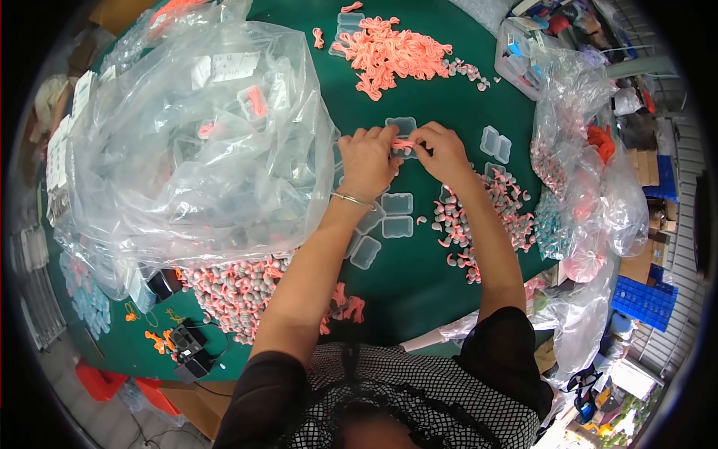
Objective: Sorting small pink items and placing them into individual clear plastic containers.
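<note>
Small clear case open at mid-table, on the green table, with a coral cord being pressed into it. Left hand pinched narrow on the case's near edge, right hand pinched narrow on the cord beside it.

Just below the case, a few empty cases waiting. Right of the case, grey and coral earplugs scattered loose (plenty unpacked). Beyond the case, a tangle of coral cords. Left of the case, a big clear bag stuffed with what look like filled cases. Nearer than the case, toward the body, another heap of earplugs.

Judging by the heaps: well under way, much left.
</note>
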